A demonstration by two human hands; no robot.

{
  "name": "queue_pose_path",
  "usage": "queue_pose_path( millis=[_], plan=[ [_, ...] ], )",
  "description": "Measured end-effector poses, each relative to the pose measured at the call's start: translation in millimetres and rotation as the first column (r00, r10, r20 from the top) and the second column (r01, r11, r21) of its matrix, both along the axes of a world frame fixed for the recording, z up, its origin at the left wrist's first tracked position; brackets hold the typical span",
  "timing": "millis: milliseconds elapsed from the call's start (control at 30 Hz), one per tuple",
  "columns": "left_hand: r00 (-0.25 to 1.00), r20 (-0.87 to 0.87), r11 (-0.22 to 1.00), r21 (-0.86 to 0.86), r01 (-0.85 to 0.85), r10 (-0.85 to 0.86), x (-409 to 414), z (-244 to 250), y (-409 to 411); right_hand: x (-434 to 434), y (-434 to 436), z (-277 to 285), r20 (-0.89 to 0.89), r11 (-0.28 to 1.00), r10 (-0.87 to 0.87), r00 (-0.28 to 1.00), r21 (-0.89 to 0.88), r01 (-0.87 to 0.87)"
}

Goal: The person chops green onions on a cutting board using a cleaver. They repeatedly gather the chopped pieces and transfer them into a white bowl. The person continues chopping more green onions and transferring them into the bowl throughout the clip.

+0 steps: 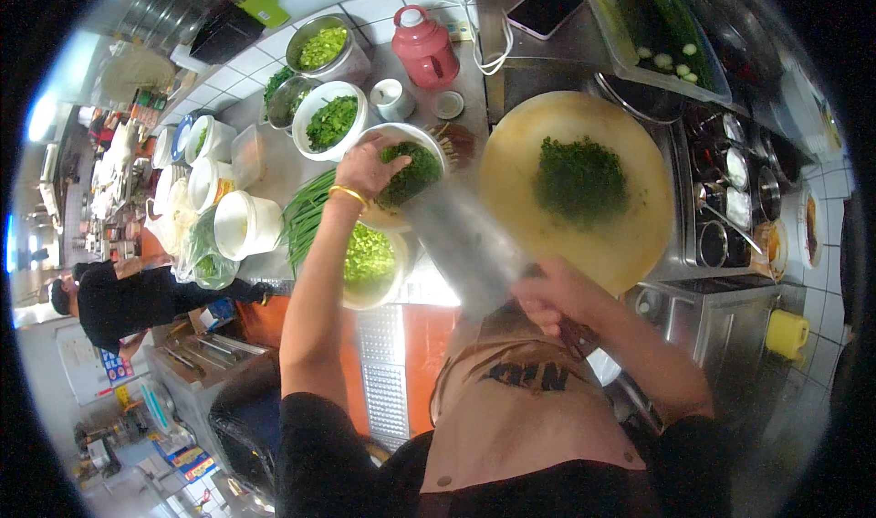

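Note:
My left hand [369,167], with a gold bangle at its wrist, is over the rim of a white bowl [443,150]. Thumb and fingers are apart above the dark green chopped herbs [414,179] in it; whether the fingertips touch them is hard to tell. My right hand [558,292] grips a cleaver [469,241] by its dark handle. Its broad metal blade, blurred, points up and left towards the bowl. Right of the blade, a heap of finely chopped green herbs [582,179] lies on a round chopping block [636,237].
Long green stalks [308,210] and a tub of chopped pale-green vegetable [369,258] flank my left forearm. Behind stand a tub of leafy greens [332,122] and a pink vacuum jug [424,49]. Seasoning containers [738,169] line the right. A person [137,299] stands far left.

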State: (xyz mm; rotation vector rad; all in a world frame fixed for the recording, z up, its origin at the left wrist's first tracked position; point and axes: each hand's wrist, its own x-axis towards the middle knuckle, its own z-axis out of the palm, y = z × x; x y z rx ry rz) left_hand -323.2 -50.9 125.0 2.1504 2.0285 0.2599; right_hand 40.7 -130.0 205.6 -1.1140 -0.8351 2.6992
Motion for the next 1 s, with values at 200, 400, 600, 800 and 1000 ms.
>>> queue_pose_path(
  millis=[200, 400, 600, 800, 1000],
  plan=[
    [0.998, 0.048, 0.998, -0.032, 0.046, -0.045, 18.8, 35.0, 0.1, 18.0, -23.7, -11.5, -0.019, 0.99, -0.135, 0.991, 0.025, 0.135],
    [0.984, 0.175, 0.989, 0.131, -0.064, 0.04, 66.3, 62.9, 0.3, 64.7, -52.8, -41.6, 0.114, 0.933, -0.296, 0.948, 0.247, 0.262],
    [0.779, 0.575, 0.927, 0.373, 0.022, -0.25, 183.5, -6.6, -3.2, 145.0, -83.4, -121.8, 0.314, 0.581, -0.739, 0.596, 0.745, 0.327],
    [0.784, 0.62, 0.958, 0.243, -0.156, -0.029, 222.2, -143.4, 13.1, 228.2, -75.8, -198.5, 0.421, 0.568, -0.817, 0.394, 0.706, 0.423],
    [0.706, 0.706, 0.978, 0.185, -0.1, -0.062, 267.5, -147.8, 23.3, 218.8, -47.7, -191.5, 0.523, 0.661, -0.719, 0.458, 0.72, 0.214]
  ],
)
